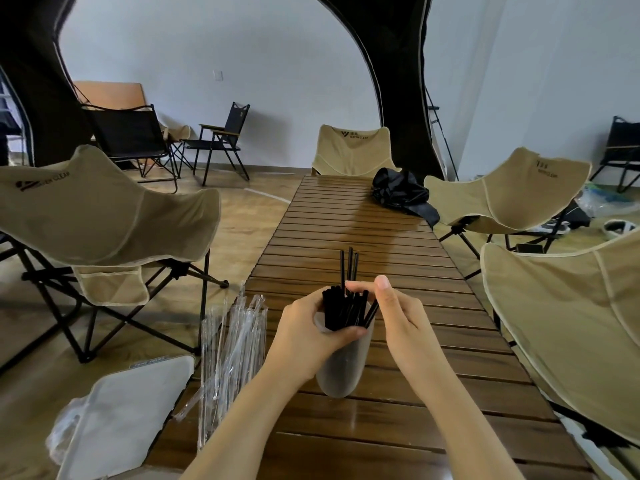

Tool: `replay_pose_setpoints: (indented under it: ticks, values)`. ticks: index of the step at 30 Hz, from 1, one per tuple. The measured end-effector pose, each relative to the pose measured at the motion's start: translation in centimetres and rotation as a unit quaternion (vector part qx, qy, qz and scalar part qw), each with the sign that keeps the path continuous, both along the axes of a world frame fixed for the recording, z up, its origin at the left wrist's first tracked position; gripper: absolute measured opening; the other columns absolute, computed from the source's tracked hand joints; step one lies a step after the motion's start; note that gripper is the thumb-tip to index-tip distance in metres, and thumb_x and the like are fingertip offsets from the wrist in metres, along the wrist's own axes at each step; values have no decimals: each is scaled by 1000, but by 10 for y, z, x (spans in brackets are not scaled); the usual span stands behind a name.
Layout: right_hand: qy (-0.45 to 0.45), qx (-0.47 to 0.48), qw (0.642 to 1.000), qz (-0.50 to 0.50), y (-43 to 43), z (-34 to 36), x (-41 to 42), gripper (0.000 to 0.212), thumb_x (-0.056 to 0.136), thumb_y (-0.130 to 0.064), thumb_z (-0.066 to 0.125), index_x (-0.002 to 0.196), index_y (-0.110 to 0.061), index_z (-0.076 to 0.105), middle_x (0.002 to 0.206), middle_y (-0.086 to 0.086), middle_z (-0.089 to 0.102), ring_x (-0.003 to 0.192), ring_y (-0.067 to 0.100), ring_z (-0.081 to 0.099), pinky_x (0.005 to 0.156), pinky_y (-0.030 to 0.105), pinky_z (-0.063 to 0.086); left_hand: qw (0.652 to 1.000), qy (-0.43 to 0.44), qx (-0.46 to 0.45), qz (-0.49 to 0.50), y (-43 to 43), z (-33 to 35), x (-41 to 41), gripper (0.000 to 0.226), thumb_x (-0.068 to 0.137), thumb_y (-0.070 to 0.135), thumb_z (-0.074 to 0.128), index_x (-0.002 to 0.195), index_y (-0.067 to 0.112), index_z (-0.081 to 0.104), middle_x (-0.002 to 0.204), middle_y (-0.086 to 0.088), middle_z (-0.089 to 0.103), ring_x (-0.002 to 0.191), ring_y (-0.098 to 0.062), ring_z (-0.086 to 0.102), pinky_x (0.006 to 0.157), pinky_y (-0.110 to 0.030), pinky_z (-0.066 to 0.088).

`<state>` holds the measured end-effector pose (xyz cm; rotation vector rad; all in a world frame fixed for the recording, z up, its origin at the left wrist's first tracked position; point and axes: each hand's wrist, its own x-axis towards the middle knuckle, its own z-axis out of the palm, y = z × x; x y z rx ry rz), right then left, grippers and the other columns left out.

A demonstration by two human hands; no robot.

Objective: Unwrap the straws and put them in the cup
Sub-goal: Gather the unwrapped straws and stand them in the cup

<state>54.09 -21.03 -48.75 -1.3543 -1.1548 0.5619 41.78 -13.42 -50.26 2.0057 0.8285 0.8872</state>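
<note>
A long slatted wooden tabletop point(381, 237) runs away from me, with tan folding chairs point(104, 209) around it and a crumpled black bag point(401, 195) at its far right edge. A frosted cup point(341, 372) stands upright on the near part of it. My left grip point(304, 334) wraps around the cup just below the rim, thumb in front. A bunch of black straws point(346, 310) fills the cup, and three of them stick up higher than the rest. My right grip point(398, 313) is at the straw tops, fingers laid across them and thumb raised. I cannot tell whether it pinches one. Clear empty wrappers point(235, 348) lie heaped on the tabletop's left edge, beside my left forearm.
</note>
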Motion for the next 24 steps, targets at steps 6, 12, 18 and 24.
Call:
replay_pose_setpoints:
  ticks: [6, 12, 18, 24]
  values:
    - [-11, 40, 999, -18, 7, -10, 10, 53, 96, -44, 36, 102, -4, 70, 101, 8, 71, 96, -4, 61, 78, 0, 39, 1000, -15, 2, 11, 3, -4, 0, 39, 68, 32, 82, 101, 40, 63, 97, 22, 66, 105, -2, 58, 87, -17, 43]
    - [-43, 14, 997, -61, 12, -16, 10, 75, 78, -72, 24, 105, -20, 70, 119, -10, 62, 113, -8, 50, 84, -7, 29, 998, -11, 62, 11, 11, -11, -4, 50, 65, 31, 84, 98, 51, 53, 117, 17, 55, 114, -2, 50, 96, -26, 46]
    - [60, -64, 996, 20, 17, -27, 9, 48, 99, -39, 12, 117, -28, 55, 104, -26, 50, 80, -29, 42, 69, -9, 29, 999, 5, 49, 4, 8, -14, -8, 56, 69, 31, 82, 115, 44, 55, 138, 14, 47, 129, -3, 41, 108, -37, 40]
    - [106, -60, 992, 39, 28, -34, 14, 36, 97, -52, 28, 92, -38, 61, 97, -20, 64, 92, -3, 58, 87, 20, 41, 997, 9, 37, -72, 11, -16, -13, 63, 69, 40, 80, 125, 44, 52, 126, 23, 56, 122, 5, 46, 106, -30, 41]
